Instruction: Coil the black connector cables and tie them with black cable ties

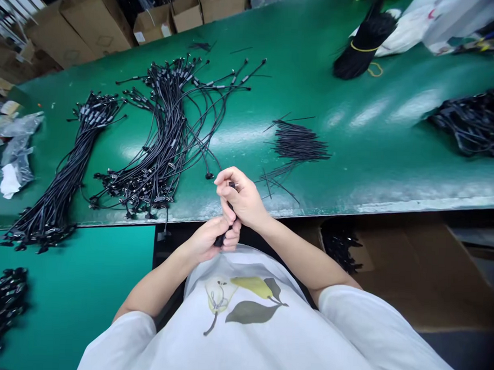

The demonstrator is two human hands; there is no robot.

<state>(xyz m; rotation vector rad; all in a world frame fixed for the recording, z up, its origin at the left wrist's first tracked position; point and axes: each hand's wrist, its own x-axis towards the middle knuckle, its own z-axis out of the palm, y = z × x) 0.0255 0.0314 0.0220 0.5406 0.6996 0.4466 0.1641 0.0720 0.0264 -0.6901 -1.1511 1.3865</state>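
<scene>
We are working just off the near edge of a green workbench (365, 146), with both forearms converging in front of our white T-shirt (249, 347), which is printed with a pear and leaves. Our left hand (207, 238) is closing narrowly around a black cable piece (219, 240), and our right hand (242, 198) is gripping the same piece from above. The fingers are hiding most of it, so we cannot tell its exact form.

Two long cable bundles (159, 144) are lying on the bench to the far left of our hands, and a pile of thin black rods (299, 143) is lying just beyond our right hand. A black bundle (365, 43) with a yellow band is resting at the far right. Cardboard cartons (94, 26) are lining the far side, and clear plastic bags (17, 150) are lying at the left. A near-right carton (401, 271) is holding black parts (340, 245). Small white labels are too small to read.
</scene>
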